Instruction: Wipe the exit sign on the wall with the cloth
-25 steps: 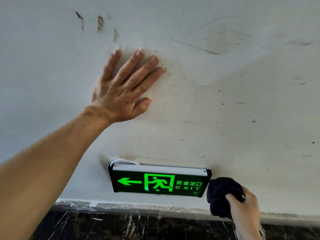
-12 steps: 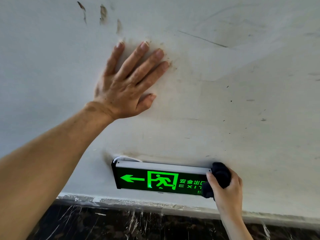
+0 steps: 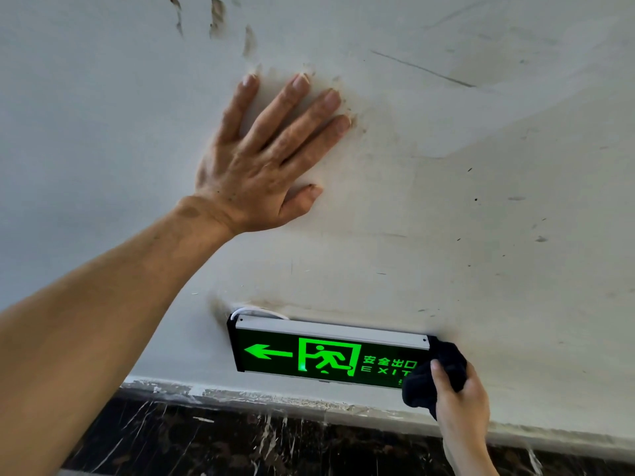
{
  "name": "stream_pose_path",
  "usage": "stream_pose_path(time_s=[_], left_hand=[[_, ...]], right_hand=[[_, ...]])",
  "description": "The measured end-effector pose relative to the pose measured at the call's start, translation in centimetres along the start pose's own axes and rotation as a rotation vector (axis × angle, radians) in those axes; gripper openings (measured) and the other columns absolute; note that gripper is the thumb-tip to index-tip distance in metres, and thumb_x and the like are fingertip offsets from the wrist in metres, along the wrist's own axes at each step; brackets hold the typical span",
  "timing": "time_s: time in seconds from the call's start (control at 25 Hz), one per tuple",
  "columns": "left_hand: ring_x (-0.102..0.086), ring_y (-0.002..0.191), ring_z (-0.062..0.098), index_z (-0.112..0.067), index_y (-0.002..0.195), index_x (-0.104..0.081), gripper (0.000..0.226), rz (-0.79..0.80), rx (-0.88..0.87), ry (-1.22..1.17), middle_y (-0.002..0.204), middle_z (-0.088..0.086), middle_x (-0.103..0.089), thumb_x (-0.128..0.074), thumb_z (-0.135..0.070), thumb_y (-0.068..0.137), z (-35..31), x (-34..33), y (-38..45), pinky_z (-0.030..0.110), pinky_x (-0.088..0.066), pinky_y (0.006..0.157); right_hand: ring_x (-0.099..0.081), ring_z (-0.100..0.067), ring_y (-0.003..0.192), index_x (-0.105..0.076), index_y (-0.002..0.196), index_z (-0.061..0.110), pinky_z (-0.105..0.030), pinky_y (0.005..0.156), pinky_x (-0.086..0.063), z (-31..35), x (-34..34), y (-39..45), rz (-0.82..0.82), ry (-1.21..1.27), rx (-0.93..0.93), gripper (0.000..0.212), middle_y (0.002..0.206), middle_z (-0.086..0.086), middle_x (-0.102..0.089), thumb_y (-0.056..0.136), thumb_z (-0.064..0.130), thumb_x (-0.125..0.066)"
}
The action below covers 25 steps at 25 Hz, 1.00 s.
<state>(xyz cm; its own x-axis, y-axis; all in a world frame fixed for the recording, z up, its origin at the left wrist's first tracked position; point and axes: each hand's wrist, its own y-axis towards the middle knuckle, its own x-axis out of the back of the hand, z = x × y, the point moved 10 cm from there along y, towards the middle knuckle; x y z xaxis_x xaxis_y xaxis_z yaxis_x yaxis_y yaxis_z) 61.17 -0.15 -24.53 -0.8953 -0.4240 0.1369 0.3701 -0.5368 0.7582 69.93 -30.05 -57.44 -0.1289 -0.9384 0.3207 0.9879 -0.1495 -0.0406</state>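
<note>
off-white plastered wall (image 3: 481, 201) scuffed and smudged, brown streak marks (image 3: 216, 15) near top, thin dark scratch (image 3: 422, 68) upper right, rough paint edge over black marble skirting (image 3: 240, 441), soft even light

The left hand (image 3: 261, 159) lies flat against the wall (image 3: 481, 201), palm down, four fingers (image 3: 309, 104) spread and pointing up and to the right, the thumb tucked out along the lower side. Its bare forearm runs straight down to the lower left corner of the view. The right hand (image 3: 460, 403) comes up from the bottom edge (only wrist and hand in view), fingers curled around a bunched dark cloth (image 3: 433, 383), thumb pressed over it.
</note>
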Motion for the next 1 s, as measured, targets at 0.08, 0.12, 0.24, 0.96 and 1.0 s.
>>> stream_pose_path(time_s=[0.08,0.12,0.24,0.96,1.0], left_hand=[[-0.022,0.15,0.032,-0.017,0.161,-0.027,0.071,0.002,0.004,0.002,0.161,0.006,-0.03,-0.036,-0.051,0.1,0.0,0.0,0.0,0.056,-0.01,0.123],[-0.022,0.149,0.032,-0.017,0.161,-0.027,0.071,0.002,0.002,0.007,0.161,0.007,-0.03,-0.036,-0.051,0.1,0.0,0.0,0.0,0.056,-0.01,0.123],[-0.022,0.149,0.032,-0.017,0.161,-0.027,0.072,0.002,-0.002,0.014,0.161,0.007,-0.03,-0.037,-0.051,0.099,-0.1,-0.1,0.0,0.056,-0.01,0.123],[-0.03,0.145,0.033,-0.017,0.158,-0.031,0.069,0.006,0.001,0.02,0.158,0.006,-0.031,-0.037,-0.052,0.099,-0.1,0.1,0.2,0.057,-0.014,0.122],[-0.03,0.145,0.033,-0.017,0.158,-0.031,0.069,0.007,-0.004,0.014,0.158,0.006,-0.031,-0.037,-0.052,0.099,-0.2,0.2,0.3,0.058,-0.015,0.121]], right_hand=[[-0.062,-0.034,0.089,-0.061,0.105,0.023,-0.045,0.079,-0.049,-1.2,-0.4,0.1,0.03,-0.033,-0.017,0.02,0.093,-0.009,-0.069,0.086,0.024,-0.066],[-0.061,-0.035,0.091,-0.06,0.108,0.022,-0.044,0.08,-0.048,-1.8,-0.6,0.0,0.039,-0.053,-0.027,0.023,0.095,-0.011,-0.069,0.086,0.023,-0.066],[-0.06,-0.038,0.098,-0.059,0.116,0.018,-0.04,0.081,-0.042,-3.3,-1.3,0.0,0.068,-0.154,-0.052,0.029,0.102,-0.015,-0.068,0.088,0.022,-0.064],[-0.052,-0.035,0.119,-0.06,0.108,-0.01,-0.034,0.098,-0.041,-14.3,-5.8,-3.2,0.33,0.044,-0.691,0.022,0.119,-0.026,-0.06,0.087,-0.002,-0.062],[-0.051,-0.039,0.12,-0.059,0.108,-0.008,-0.044,0.103,-0.039,-14.7,-6.1,-4.0,0.295,0.136,-0.764,0.022,0.121,-0.025,-0.059,0.088,0.001,-0.063]])
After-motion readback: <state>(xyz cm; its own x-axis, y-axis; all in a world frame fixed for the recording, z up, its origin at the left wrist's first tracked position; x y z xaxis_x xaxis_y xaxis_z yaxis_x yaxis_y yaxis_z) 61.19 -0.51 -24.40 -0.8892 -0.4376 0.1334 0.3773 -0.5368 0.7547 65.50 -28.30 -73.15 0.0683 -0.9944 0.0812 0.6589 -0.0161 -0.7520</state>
